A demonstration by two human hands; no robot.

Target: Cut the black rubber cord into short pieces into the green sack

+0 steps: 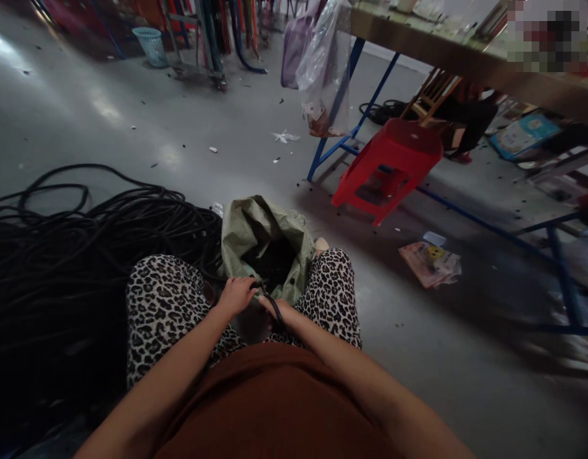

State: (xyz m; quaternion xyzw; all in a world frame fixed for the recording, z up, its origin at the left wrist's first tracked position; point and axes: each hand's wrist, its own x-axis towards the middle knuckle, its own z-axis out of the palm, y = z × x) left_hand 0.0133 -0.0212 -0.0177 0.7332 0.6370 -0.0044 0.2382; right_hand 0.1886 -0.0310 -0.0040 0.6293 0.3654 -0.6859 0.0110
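Between my knees stands an open green woven sack (234, 239) with dark material inside. My left hand (237, 296) is closed on the end of a black cord at the sack's near edge. Just right of it, my right hand (280, 312) is wrapped round a dark-handled cutting tool (276, 310), whose short metal part meets the cord by my left fingers. A large heap of black cord (107, 223) lies on the floor to the left and runs up to the sack.
A red stool (394, 159) stands beneath a long table (418, 35) with blue legs, where a seated person's legs show. A clear plastic bag (325, 76) hangs from the table. Farther off is a light blue basket (151, 48). Plastic packaging (430, 262) lies on the right.
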